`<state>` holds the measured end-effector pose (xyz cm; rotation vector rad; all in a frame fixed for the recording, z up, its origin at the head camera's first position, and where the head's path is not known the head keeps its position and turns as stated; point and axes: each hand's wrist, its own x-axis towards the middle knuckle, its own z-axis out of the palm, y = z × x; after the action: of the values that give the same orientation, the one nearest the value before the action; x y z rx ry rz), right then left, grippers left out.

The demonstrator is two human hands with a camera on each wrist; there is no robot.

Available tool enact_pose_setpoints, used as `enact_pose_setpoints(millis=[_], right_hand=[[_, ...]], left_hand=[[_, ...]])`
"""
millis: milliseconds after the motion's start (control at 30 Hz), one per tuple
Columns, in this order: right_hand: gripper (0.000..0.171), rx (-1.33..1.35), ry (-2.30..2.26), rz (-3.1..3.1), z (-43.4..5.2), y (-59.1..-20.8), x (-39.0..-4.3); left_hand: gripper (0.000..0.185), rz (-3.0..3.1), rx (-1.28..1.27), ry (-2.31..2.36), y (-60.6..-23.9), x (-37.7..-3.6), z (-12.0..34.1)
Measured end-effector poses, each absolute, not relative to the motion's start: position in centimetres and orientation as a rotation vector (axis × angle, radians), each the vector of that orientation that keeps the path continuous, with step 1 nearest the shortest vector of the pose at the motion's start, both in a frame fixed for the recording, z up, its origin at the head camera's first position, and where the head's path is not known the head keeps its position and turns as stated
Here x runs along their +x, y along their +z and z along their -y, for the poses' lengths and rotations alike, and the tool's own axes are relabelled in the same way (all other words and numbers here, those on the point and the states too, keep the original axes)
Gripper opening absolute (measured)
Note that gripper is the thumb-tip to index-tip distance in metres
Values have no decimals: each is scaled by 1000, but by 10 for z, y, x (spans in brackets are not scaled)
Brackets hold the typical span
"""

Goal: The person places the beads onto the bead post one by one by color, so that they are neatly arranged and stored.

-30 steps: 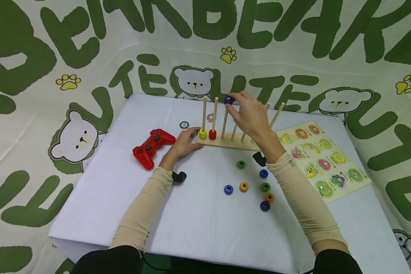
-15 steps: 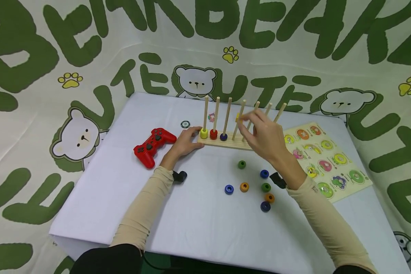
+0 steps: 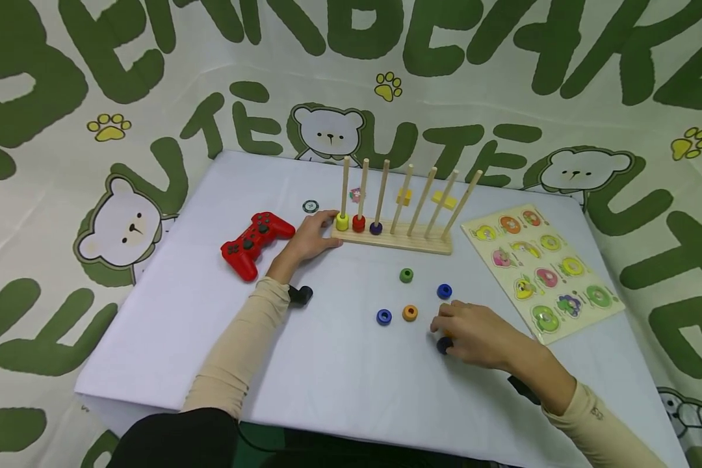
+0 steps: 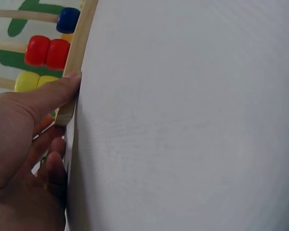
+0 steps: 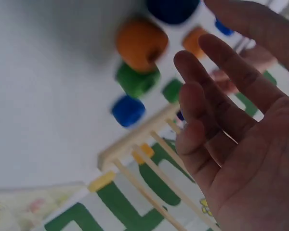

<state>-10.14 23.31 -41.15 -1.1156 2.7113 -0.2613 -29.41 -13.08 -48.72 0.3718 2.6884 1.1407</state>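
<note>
A wooden peg rack (image 3: 412, 242) stands at the back of the white table (image 3: 339, 364). A yellow bead (image 3: 342, 223), a red bead (image 3: 359, 225) and a dark blue bead (image 3: 376, 228) sit at the foot of its three leftmost pegs. My left hand (image 3: 327, 229) holds the rack's left end, and its thumb (image 4: 58, 94) presses the front edge. Over the loose beads at the front hovers my right hand (image 3: 444, 328), fingers relaxed and holding nothing. It partly covers a dark blue bead (image 3: 443, 344). An orange bead (image 5: 140, 43) and a green bead (image 5: 137, 81) lie below its palm.
More loose beads lie mid-table: green (image 3: 406, 275), blue (image 3: 444, 291), blue (image 3: 383, 316), orange (image 3: 410, 312). A red game controller (image 3: 253, 244) sits left of the rack and a fruit puzzle board (image 3: 541, 270) to its right. A small round token (image 3: 310, 207) lies behind.
The dark blue bead left my right hand at the third peg's top and slid to its base. That hand then came back down to the loose beads at the front.
</note>
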Motion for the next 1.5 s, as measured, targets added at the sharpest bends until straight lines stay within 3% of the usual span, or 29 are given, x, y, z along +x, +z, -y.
enact_pose_setpoints(millis=[233, 433, 633, 967, 1200, 1500], right_hand=[[28, -1264, -276, -2752, -229, -427, -99], [27, -1191, -426, -2782, -219, -408, -114], [31, -1036, -700, -2877, -201, -370, -154], [33, -1041, -1185, -3073, -151, -324, -227], [30, -977, -1161, -3227, -130, -315, -258], [38, -875, -897, -3287, -122, -310, -266]], left_hand=[[76, -2693, 376, 1137, -485, -298, 134], [76, -2687, 346, 1130, -487, -297, 134], [76, -2686, 348, 1139, -490, -292, 134], [75, -2700, 389, 1150, -491, -291, 131], [75, -2714, 390, 1154, -488, -288, 132], [75, -2703, 401, 1154, -489, -290, 131]])
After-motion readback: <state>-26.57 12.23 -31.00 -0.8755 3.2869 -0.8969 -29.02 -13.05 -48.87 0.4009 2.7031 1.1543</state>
